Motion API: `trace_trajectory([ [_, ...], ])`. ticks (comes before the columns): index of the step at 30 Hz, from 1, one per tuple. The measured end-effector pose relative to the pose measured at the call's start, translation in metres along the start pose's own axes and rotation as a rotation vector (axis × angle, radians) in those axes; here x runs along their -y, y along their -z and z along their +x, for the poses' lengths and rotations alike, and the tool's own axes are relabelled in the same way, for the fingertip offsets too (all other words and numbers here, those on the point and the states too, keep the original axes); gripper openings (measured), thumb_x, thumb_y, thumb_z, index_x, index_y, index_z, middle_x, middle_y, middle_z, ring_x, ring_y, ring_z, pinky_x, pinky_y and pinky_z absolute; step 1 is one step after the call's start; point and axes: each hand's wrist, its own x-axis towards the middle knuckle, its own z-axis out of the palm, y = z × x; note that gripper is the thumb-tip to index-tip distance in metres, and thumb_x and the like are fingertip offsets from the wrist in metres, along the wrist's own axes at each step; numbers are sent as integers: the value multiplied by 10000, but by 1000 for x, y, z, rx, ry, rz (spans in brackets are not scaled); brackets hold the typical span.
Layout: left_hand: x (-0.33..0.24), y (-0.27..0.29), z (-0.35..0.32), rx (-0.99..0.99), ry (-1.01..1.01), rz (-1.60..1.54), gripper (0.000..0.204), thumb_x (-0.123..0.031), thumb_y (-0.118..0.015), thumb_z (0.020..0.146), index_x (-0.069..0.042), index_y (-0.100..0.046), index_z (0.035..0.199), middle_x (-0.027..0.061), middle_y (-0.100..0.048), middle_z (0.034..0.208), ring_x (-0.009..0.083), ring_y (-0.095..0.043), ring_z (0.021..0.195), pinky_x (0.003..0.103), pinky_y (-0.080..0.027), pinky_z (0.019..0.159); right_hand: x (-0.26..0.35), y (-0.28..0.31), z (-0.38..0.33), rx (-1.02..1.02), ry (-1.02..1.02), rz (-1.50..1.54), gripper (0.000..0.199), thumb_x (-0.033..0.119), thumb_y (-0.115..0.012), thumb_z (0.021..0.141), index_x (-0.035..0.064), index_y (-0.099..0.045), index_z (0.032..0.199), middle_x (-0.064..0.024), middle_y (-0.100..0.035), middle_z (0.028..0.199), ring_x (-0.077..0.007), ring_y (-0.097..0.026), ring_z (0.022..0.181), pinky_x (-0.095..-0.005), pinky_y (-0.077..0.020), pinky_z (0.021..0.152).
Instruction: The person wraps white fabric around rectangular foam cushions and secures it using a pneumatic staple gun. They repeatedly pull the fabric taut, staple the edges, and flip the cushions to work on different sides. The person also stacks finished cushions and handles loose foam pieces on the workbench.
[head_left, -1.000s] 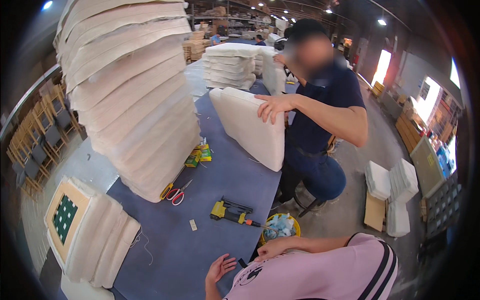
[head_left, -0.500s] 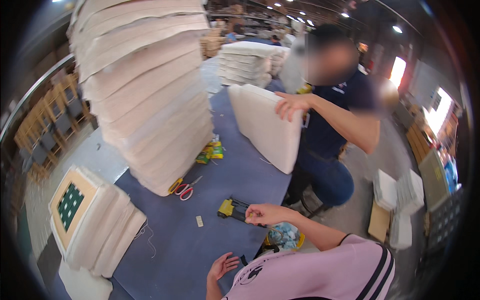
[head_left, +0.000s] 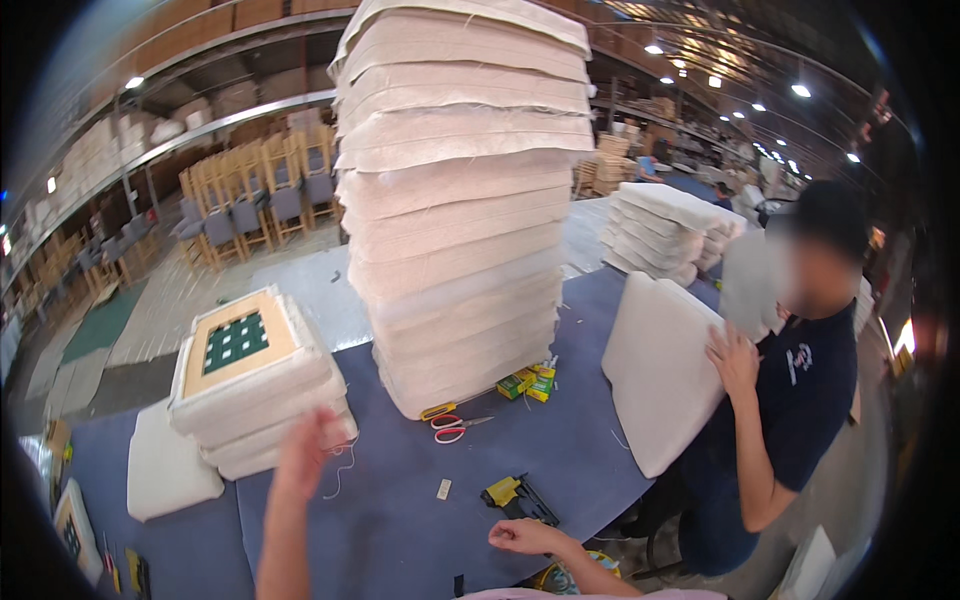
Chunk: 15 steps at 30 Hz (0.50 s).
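My left hand [head_left: 312,452], smeared by motion, is raised in front of a short stack of white padded seats [head_left: 255,408]. The top seat's wooden frame [head_left: 200,350] faces up with dark green woven webbing [head_left: 238,342] in its opening. My right hand [head_left: 527,537] is low over the blue table, fingers curled; whatever they hold, if anything, is hidden. Just beyond it a black and yellow staple gun [head_left: 520,497] lies on the table. Red-handled scissors [head_left: 452,428] and a small pale tag [head_left: 444,489] lie farther off.
A tall stack of white padded seats [head_left: 460,250] rises mid-table, small green-yellow boxes [head_left: 530,382] at its foot. At right a co-worker [head_left: 800,400] steadies a white seat [head_left: 660,370] on edge. One more white seat [head_left: 170,465] lies at left. Chairs [head_left: 250,205] stand behind.
The view has swung left. My right hand has come off the staple gun, which now lies on the table. My left hand has moved forward and left toward the short seat stack.
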Motion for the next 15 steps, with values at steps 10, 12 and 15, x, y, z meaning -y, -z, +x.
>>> trace_trajectory([
  [10,-310,-177,97,20,-728,1088,586,-500,-584,1036,-49,-597,1410,29,-681,1157,129,-652,1057,289,-515,917,-120,4,-3,45,-217,373,337,327,-635,1035,36,-697,1192,-71,-742,878,-128,-663,708,-271,-534,671],
  [12,-352,-223,112,-159,-967,1582,748,-553,-615,982,-54,-488,1524,173,-622,1391,283,-605,1284,399,-471,1077,-158,0,3,-36,-253,706,448,449,-643,984,72,-714,1215,-108,-744,895,-249,-685,775,-393,-552,723],
  [15,-402,-286,156,-470,-1120,2138,787,-477,-650,965,-55,-387,1574,246,-443,1565,392,-451,1436,453,-376,1194,-193,7,12,-114,-335,935,462,451,-642,979,62,-713,1218,-132,-747,886,-265,-681,741,-408,-549,693],
])
